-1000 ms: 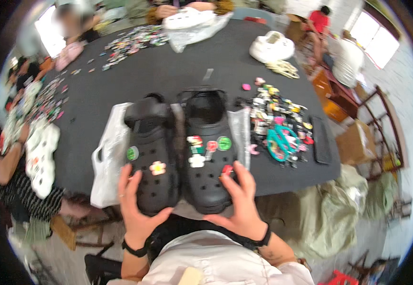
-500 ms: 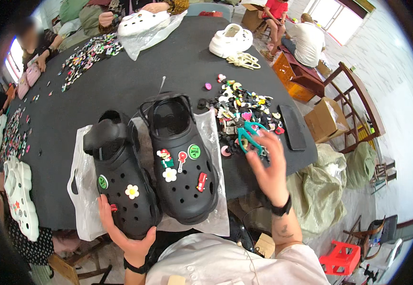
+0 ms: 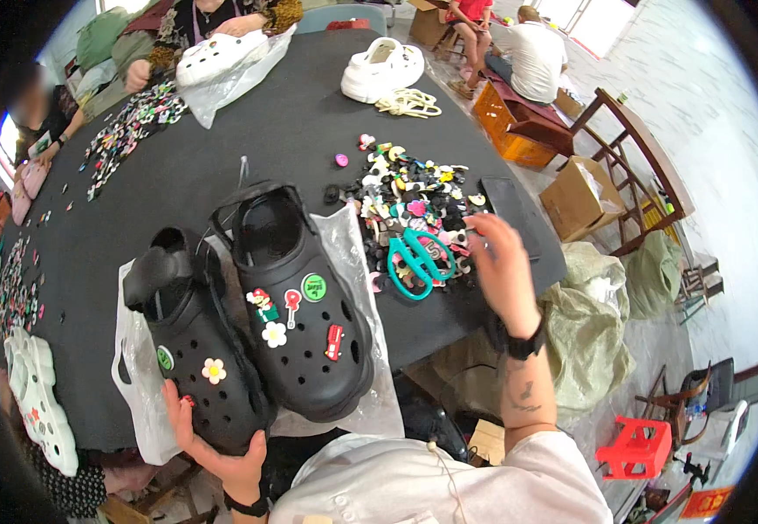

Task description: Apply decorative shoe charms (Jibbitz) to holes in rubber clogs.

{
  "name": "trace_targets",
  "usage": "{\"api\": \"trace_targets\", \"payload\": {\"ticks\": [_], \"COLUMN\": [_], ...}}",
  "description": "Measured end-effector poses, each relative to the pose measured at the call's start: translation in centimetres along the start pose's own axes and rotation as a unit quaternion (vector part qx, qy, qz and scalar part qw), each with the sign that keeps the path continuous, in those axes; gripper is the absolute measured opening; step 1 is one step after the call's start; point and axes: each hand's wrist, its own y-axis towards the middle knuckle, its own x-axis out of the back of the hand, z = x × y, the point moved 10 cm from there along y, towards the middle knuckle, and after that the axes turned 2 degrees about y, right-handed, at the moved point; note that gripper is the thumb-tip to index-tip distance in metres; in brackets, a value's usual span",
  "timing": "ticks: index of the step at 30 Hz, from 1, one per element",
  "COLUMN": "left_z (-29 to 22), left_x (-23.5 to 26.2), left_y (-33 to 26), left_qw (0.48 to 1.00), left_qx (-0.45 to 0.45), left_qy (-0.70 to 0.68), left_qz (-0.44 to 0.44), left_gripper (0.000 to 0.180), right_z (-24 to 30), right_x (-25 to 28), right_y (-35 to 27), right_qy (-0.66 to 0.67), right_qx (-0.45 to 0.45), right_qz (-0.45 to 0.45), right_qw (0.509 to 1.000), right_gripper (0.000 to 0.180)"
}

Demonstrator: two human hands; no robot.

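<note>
Two black clogs lie side by side in front of me, toes toward me. My left hand (image 3: 219,450) is wrapped round the toe of the left clog (image 3: 195,349), which carries a flower charm (image 3: 214,371), a green round charm (image 3: 165,357) and a small red one by my fingertips. On the right clog (image 3: 313,367) are several charms, among them a red vehicle (image 3: 334,342) and a white flower (image 3: 274,334). My right hand (image 3: 503,266) reaches to the right edge of a charm pile (image 3: 405,188), thumb and fingers apart. Teal-handled scissors (image 3: 422,265) lie on the pile beside it.
Clear plastic bags (image 3: 139,410) lie under the clogs. A black phone-like slab (image 3: 510,214) sits right of the pile. Farther back are white clogs (image 3: 383,70) with cream laces (image 3: 409,103). Across the table a person's hands hold another white clog (image 3: 222,59). More charms (image 3: 134,127) lie at left.
My right hand has moved from over the scissors to the pile's right edge, leaving the scissors uncovered. My left hand keeps its hold on the clog. The whole view has shifted slightly.
</note>
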Motion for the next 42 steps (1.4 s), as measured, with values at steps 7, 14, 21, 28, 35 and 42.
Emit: {"api": "trace_targets", "payload": {"ticks": [7, 14, 21, 28, 35, 42], "left_z": [-0.3, -0.8, 0.3, -0.7, 1.0, -0.5], "left_x": [0.0, 0.6, 0.3, 1.1, 0.7, 0.6], "left_y": [0.3, 1.0, 0.1, 1.3, 0.5, 0.3], "left_qw": [1.000, 0.999, 0.998, 0.999, 0.985, 0.994], "left_qx": [-0.014, -0.032, -0.020, -0.020, 0.076, -0.040], "left_qy": [-0.007, 0.003, -0.052, -0.028, -0.141, -0.081], "left_qz": [-0.010, -0.001, -0.031, -0.011, -0.070, -0.059], "left_gripper": [0.085, 0.086, 0.095, 0.104, 0.106, 0.127], "right_z": [-5.0, -5.0, -6.6, -6.8, -6.5, -5.8], "right_x": [-1.2, -1.3, -1.4, -0.9, -1.2, -1.4], "right_y": [0.1, -0.2, -0.8, -0.7, -0.8, -0.4], "right_qy": [-0.008, -0.052, -0.048, -0.038, -0.078, -0.081], "right_qx": [-0.064, 0.005, -0.040, -0.087, -0.040, -0.061], "right_qz": [0.112, 0.134, 0.133, 0.110, 0.122, 0.125], "right_qw": [0.992, 0.990, 0.989, 0.989, 0.989, 0.987], "right_gripper": [0.031, 0.038, 0.031, 0.037, 0.028, 0.027]}}
